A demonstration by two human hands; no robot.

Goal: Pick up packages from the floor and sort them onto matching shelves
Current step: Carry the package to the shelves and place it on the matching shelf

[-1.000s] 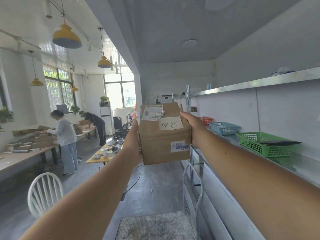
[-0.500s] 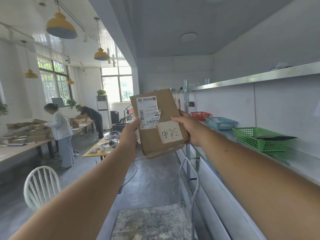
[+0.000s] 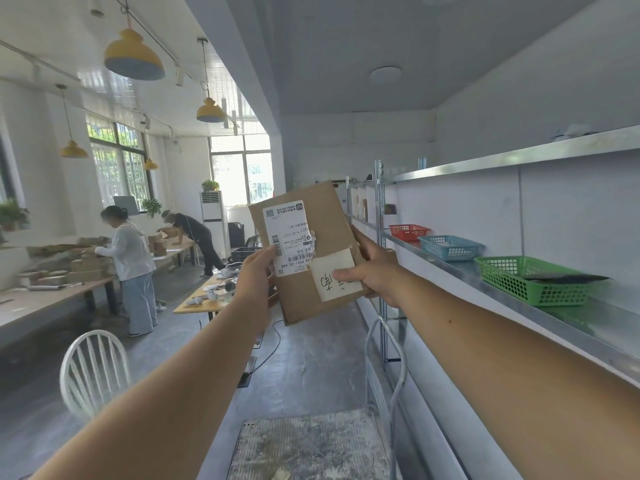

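Note:
I hold a brown cardboard package (image 3: pixel 329 223) up at arm's length, its broad face turned toward me. It carries a white shipping label at upper left and a handwritten paper note at lower right. My left hand (image 3: pixel 254 275) grips its left edge, thumb on the shipping label. My right hand (image 3: pixel 372 271) grips the right edge, thumb across the note. A metal shelf (image 3: pixel 588 336) runs along the right wall, with a green basket (image 3: pixel 530 282), a blue basket (image 3: pixel 450 247) and a red basket (image 3: pixel 408 231) on it.
A higher shelf (image 3: pixel 519 159) runs above. A white metal cart (image 3: pixel 311 445) with a handle rail stands just below me. A white chair (image 3: pixel 93 368) is at lower left. Two people work at long tables (image 3: pixel 41 299) with boxes on the left. A cable lies on the grey floor.
I have tilted the package upward so that its labelled face turns fully toward me, and my right thumb has slid onto the handwritten note. My view has shifted slightly.

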